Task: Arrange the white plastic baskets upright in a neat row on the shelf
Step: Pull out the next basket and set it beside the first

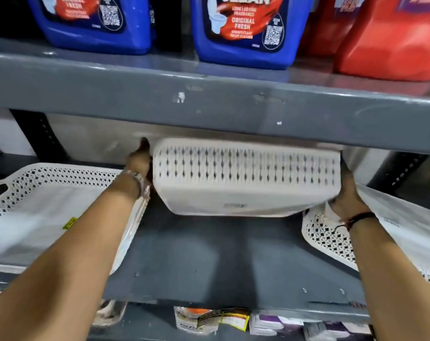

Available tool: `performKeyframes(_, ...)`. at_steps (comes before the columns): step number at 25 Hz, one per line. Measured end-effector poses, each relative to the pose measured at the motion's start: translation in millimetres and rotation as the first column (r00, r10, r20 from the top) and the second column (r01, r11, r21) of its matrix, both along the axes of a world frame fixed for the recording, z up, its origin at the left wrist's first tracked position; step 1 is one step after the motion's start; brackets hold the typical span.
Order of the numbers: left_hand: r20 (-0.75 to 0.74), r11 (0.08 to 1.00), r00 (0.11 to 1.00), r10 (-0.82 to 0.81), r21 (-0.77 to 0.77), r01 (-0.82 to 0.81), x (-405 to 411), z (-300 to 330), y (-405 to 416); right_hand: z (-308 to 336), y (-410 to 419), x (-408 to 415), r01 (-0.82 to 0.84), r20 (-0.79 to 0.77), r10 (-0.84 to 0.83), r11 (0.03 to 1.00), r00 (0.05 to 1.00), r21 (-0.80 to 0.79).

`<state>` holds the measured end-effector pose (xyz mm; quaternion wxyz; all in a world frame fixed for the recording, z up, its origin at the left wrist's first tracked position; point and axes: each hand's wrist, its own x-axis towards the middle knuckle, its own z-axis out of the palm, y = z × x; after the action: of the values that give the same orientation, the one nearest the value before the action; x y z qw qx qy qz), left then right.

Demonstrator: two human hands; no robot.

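A white perforated basket (243,178) hangs tilted above the grey shelf (209,262), its long side wall and flat bottom facing me. My left hand (139,161) grips its left end and my right hand (348,195) grips its right end. To the left a second white basket (36,207) sits open side up on the shelf, partly under my left forearm. At the right a third white basket (403,232) lies tipped over, its perforated wall toward the middle.
The upper grey shelf (209,99) overhangs just above the held basket. On it stand blue cleaner jugs (243,30) and red jugs (391,38). Small packaged goods (221,321) lie on the level below the shelf's front edge.
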<state>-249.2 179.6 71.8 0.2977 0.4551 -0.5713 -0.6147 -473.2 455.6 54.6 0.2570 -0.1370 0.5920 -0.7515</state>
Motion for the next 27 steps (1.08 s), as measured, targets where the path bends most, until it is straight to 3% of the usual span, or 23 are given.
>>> performKeyframes(3,0.182,0.986,0.969,-0.167,0.038,0.162,14.9,-4.2,1.6,-11.0,20.4,-0.4,-0.273,0.002,0.293,0.888,0.956,0.370)
performKeyframes(4,0.191,0.974,0.956,-0.224,0.066,0.216,20.0,-7.7,6.4,-18.7,25.2,1.5,-0.276,0.004,0.312,0.835,0.950,0.477)
performKeyframes(6,0.344,0.953,0.890,-0.300,0.065,0.296,25.3,-16.6,14.4,-31.5,29.1,9.3,-0.204,-0.030,0.286,0.751,0.958,0.628)
performKeyframes(9,0.576,0.944,0.764,-0.291,0.043,0.326,27.1,-36.1,18.3,-51.0,34.7,10.2,-0.115,-0.089,0.322,0.562,0.942,0.819)
performKeyframes(12,0.775,0.906,0.585,-0.239,-0.039,0.421,26.9,-51.6,14.7,-54.8,34.9,14.3,-0.098,-0.100,0.344,0.512,0.934,0.853)
performKeyframes(16,0.908,0.811,0.401,-0.124,-0.140,0.568,26.0,-53.7,20.7,-52.7,34.2,21.9,-0.040,-0.155,0.358,0.480,0.921,0.876)
performKeyframes(20,0.929,0.772,0.371,-0.009,-0.229,0.593,25.4,-57.2,23.5,-53.7,35.0,29.3,0.006,-0.195,0.318,0.510,0.928,0.860)
performKeyframes(23,0.911,0.781,0.413,0.009,-0.264,0.566,27.6,-59.8,25.1,-55.8,34.7,35.7,0.060,-0.246,0.270,0.550,0.931,0.833)
performKeyframes(27,0.903,0.758,0.429,0.024,-0.297,0.581,27.4,-53.8,30.3,-49.8,37.1,43.1,0.253,-0.424,0.343,0.443,0.838,0.860)
